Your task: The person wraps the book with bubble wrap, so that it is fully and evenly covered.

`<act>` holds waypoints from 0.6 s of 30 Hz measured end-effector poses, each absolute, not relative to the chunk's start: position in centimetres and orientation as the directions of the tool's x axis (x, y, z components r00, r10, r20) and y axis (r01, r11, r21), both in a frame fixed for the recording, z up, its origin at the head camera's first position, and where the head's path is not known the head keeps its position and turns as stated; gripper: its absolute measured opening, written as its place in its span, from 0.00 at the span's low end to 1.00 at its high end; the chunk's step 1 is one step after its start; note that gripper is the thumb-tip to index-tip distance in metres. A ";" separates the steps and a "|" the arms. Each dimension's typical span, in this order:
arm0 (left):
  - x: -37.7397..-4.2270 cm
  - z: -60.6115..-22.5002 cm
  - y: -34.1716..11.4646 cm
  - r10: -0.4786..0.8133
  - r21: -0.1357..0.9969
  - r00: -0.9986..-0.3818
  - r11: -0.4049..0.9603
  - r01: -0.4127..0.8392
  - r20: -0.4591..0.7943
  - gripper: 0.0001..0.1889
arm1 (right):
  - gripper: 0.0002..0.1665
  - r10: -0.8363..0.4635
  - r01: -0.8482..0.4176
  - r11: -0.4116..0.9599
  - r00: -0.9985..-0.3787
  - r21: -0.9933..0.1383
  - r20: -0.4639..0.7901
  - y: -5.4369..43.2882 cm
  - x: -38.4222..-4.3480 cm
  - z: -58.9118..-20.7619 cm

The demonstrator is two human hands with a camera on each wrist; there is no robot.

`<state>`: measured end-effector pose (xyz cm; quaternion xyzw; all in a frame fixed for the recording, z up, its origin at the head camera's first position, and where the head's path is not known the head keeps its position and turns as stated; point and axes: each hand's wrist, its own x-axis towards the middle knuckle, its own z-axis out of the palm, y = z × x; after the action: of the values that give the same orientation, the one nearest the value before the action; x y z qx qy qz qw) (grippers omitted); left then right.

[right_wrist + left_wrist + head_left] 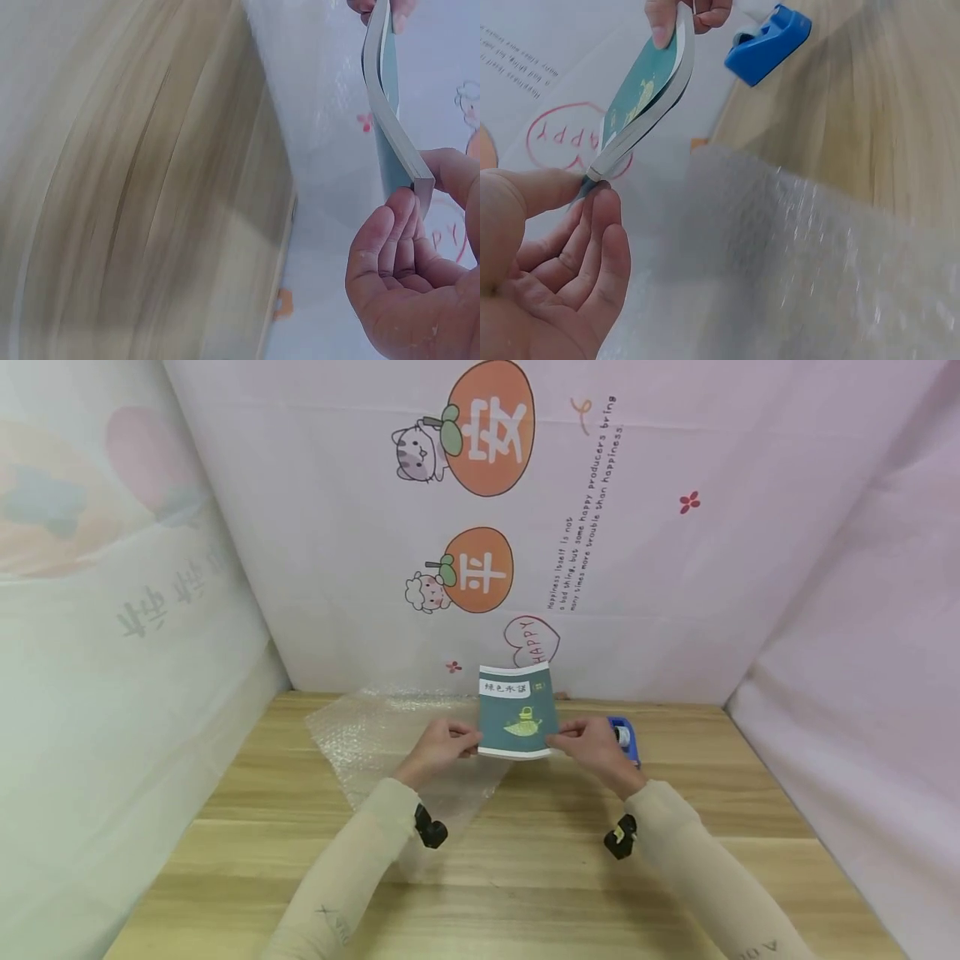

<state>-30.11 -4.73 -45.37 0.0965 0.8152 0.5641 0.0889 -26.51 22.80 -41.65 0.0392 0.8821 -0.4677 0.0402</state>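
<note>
While left hand pinches green booklet at its lower left side, right hand pinches lower right side; booklet is held above wooden table, slightly bent. Below left hand, bubble wrap lies spread. Just beyond right hand, blue tape dispenser. Farthest, white cloth with printed drawings.

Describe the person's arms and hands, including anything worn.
The left hand and right hand are bare. The left sleeve and right sleeve are long and cream, with dark markings. The left wrist device and right wrist device are black, the latter with a yellowish patch.
</note>
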 end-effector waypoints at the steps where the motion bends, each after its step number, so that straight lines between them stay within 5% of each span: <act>1: -30.1 -45.3 -5.3 0.251 0.934 -0.967 0.353 0.058 -0.034 0.12 | 0.20 0.027 0.104 0.548 -0.994 -0.830 -0.107 22.2 -26.6 -41.7; 18: -28.8 -45.8 -15.3 0.159 0.915 -0.984 0.404 -0.009 -0.080 0.14 | 0.09 -0.061 -0.046 0.491 -0.998 -0.870 0.019 12.7 -28.0 -44.1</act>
<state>-28.77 -15.34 -45.80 0.0448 0.8344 0.5439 0.0773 -28.03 12.73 -44.06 -0.0310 0.8633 -0.5037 0.0071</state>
